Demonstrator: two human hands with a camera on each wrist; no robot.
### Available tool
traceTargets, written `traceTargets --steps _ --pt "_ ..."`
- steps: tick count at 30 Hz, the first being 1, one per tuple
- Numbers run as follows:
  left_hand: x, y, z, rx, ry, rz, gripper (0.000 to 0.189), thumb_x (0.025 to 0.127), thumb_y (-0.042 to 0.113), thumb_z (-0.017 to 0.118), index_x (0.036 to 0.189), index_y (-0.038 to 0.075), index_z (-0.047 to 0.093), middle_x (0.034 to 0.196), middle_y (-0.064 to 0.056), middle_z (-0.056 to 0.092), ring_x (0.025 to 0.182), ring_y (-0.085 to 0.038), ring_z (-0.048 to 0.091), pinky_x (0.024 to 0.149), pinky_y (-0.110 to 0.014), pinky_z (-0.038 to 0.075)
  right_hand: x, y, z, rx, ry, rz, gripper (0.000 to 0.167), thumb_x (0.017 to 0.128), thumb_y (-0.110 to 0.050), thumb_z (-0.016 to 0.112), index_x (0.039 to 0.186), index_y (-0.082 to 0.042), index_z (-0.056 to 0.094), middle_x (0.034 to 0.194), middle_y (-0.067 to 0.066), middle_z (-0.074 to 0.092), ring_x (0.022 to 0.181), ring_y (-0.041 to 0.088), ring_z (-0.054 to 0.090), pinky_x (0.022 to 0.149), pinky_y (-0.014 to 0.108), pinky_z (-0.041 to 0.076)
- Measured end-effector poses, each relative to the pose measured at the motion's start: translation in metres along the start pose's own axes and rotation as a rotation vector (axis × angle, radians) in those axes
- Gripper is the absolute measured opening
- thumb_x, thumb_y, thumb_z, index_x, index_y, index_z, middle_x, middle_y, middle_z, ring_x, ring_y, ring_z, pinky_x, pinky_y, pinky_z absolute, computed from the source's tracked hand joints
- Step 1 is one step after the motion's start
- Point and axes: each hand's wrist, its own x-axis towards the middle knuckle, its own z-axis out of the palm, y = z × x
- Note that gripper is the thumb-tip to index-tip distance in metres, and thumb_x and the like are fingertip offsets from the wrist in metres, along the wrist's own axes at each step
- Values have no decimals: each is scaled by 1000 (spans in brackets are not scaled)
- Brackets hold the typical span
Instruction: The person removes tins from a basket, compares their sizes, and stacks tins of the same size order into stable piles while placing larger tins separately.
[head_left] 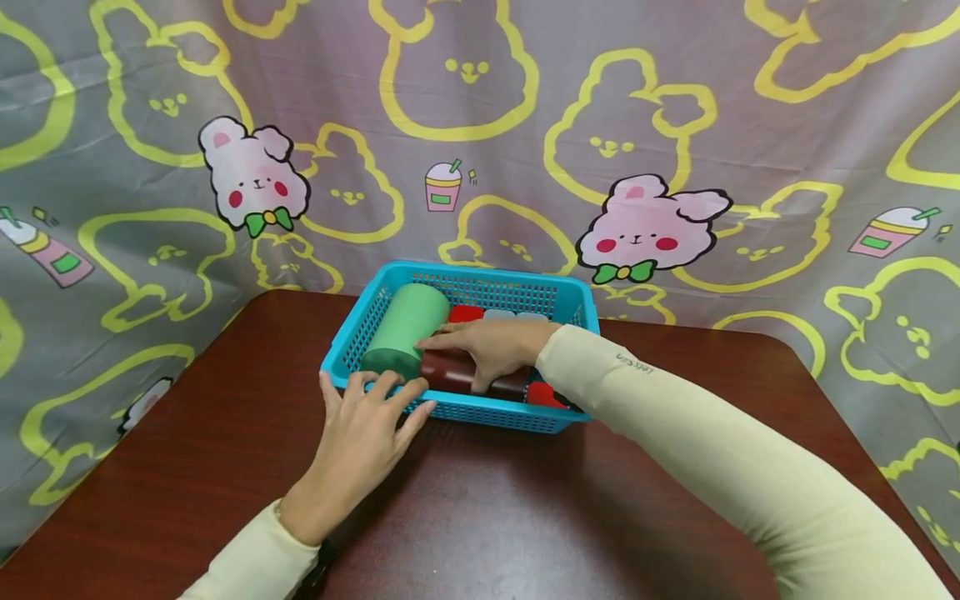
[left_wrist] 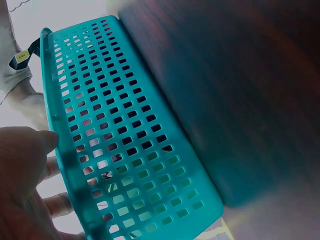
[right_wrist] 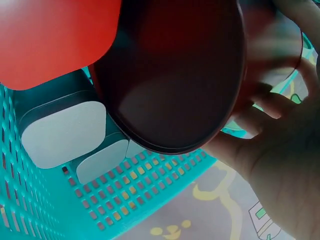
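Observation:
A blue plastic basket [head_left: 480,403] with mesh sides stands on the table. Inside it, my right hand [head_left: 497,343] grips a dark reddish-brown cylinder [head_left: 447,372], fingers on the far side and thumb on the near side. The right wrist view shows the cylinder's round dark end [right_wrist: 175,80] close up. My left hand [head_left: 363,433] holds the basket's front rim near the left corner, fingers over the edge and thumb outside. A large green cylinder [head_left: 414,315] lies left of the brown one, its near end just beyond my left fingers.
Red pieces [head_left: 467,313] sit at the back and front right [head_left: 546,395] of the basket. Several rounded blocks with pale ends [right_wrist: 65,135] are beside them. The dark wooden table [head_left: 480,508] extends around the basket; a patterned curtain [head_left: 495,108] hangs behind.

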Motion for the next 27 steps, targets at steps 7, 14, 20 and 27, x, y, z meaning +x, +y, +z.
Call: traceTargets --steps 7,14,20,27 --pt "0 1 1 5 -9 -2 32 99 44 69 121 23 77 107 -7 72 106 -46 64 98 -91 26 3 -1 6 -41 -3 -22 100 89 -23 85 166 -40 24 177 2 16 142 26 46 88 32 59" --pt "0 0 1 4 -7 -7 31 100 44 68 121 22 77 107 -8 72 106 -46 64 98 -91 26 2 -1 7 -48 15 -78 100 87 -23 87 167 -35 27 178 -2 12 150 28 38 97 36 59" --pt "-1 0 0 5 -8 -6 31 100 43 68 121 22 76 107 -8 72 106 -46 64 98 -91 26 1 -2 6 -46 26 -103 95 88 -20 86 165 -30 31 178 -2 13 147 28 41 94 35 60" --pt "0 0 0 0 -16 -9 31 100 43 68 121 23 76 108 -9 72 107 -46 64 98 -92 25 -2 -4 5 -74 46 -105 92 88 -19 86 164 -29 34 177 -1 16 146 28 46 92 34 61"
